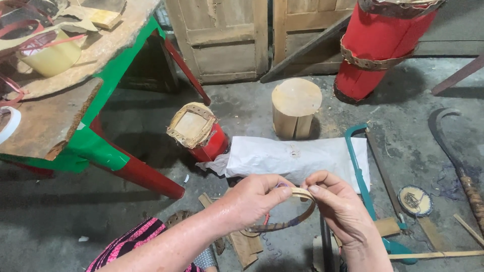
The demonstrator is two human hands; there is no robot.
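Observation:
My left hand and my right hand both pinch a thin curved strip of pale cane low in the middle of the view. The strip bends into a small loop between my fingers. Its lower arc is wrapped with dark thread, and a red strand hangs from it. My left thumb and forefinger grip the strip's left end, and my right thumb presses on its top right. A pink and black striped garment covers my knee below my left forearm.
A white sack lies on the concrete floor ahead, with a teal hacksaw beside it. A wooden stump, a small red drum, a large red drum, a sickle, a round tin and a green and red table stand around.

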